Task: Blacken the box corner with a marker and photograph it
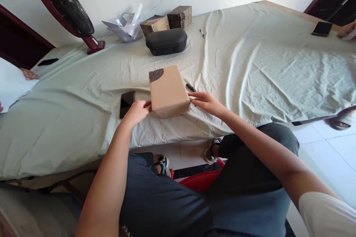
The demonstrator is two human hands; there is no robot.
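Observation:
A box wrapped in plain brown paper (168, 90) lies on the pale green cloth covering the table (250, 66); one far corner shows dark speckled material. My left hand (137, 112) presses against the box's near left corner. My right hand (205, 102) touches its near right edge with fingers stretched out. A black pen (190, 87) lies just right of the box, and a dark phone (127, 103) lies flat to its left, beside my left hand.
Further back sit a black case (166, 41), two wrapped blocks (167, 21), crumpled plastic (125, 26), a red fan (66, 9) and a small pen (202, 33). Other people's hands appear at far left (29, 75) and far right (346, 29), near another phone (322, 28).

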